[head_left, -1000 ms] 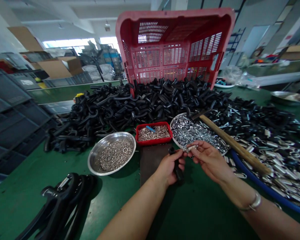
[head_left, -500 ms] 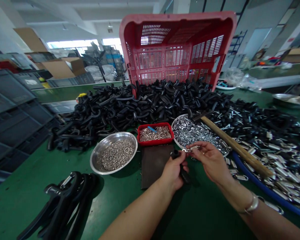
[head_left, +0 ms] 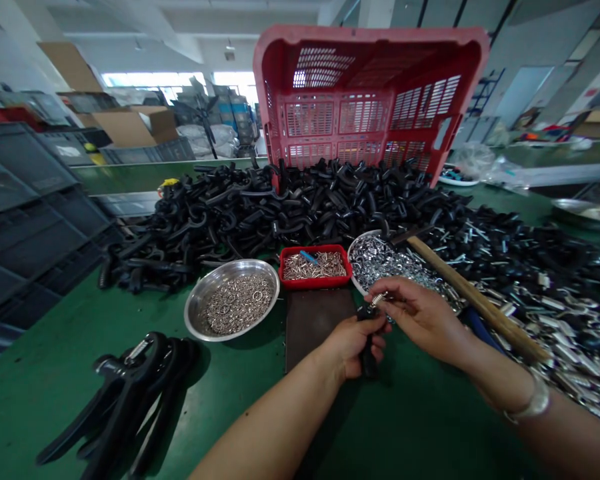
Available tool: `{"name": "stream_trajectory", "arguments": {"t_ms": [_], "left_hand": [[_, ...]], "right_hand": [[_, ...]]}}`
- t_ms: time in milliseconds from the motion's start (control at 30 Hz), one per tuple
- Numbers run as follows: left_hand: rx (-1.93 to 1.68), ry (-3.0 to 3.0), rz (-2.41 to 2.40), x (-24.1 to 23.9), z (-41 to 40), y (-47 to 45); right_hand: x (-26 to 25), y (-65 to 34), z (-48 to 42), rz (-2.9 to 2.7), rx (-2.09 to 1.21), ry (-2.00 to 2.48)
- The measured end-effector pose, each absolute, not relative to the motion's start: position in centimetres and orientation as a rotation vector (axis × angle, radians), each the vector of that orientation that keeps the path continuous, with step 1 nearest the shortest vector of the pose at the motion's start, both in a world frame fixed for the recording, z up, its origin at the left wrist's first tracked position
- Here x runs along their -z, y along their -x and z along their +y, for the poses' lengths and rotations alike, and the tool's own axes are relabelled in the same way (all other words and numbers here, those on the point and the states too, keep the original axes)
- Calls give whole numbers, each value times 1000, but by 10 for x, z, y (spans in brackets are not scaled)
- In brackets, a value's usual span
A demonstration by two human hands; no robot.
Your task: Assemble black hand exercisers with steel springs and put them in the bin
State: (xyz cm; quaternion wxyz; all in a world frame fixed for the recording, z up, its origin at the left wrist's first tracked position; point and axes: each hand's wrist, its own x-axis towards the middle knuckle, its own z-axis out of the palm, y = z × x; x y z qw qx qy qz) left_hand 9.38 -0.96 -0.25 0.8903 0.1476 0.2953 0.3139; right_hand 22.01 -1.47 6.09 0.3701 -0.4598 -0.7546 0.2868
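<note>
The left hand (head_left: 353, 343) is gripping a black plastic handle (head_left: 368, 363) above the bench (head_left: 240, 393), near the dark plate (head_left: 317, 320), while the right hand's fingertips are pinching a metal coil spring (head_left: 379, 299) at its upper end. The person is apparently fitting spring to handle; the next move seems to be calling for careful alignment and a steady left grip.

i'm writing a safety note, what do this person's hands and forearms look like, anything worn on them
The left hand and right hand wear no gloves. No sleeve shows on the left forearm or right forearm. A silvery bracelet circles the latter near the wrist.
</note>
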Motion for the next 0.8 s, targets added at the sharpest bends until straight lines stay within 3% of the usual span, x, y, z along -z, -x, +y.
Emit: {"name": "stream_trajectory", "arguments": {"t_ms": [167,333,433,500,667,800], "left_hand": [[-586,-393,636,-2,-10,-90],[-401,-594,459,-6,-11,-81],[-392,-528,348,-7,-9,-75],[-451,-405,298,-6,-6,-72],[-584,-167,240,0,3,-67],[-614,-82,230,4,8,-67]], "right_hand": [[-68,-228,-6,-2126,-688,1128],[-63,-243,11,-1991,-1277,1120],[-50,-251,23,-1894,-1419,1133],[-41,-257,34,-1887,-1228,1254],[-27,-262,68,-2303,-213,1414],[-25,-250,78,-2617,60,1394]]}}
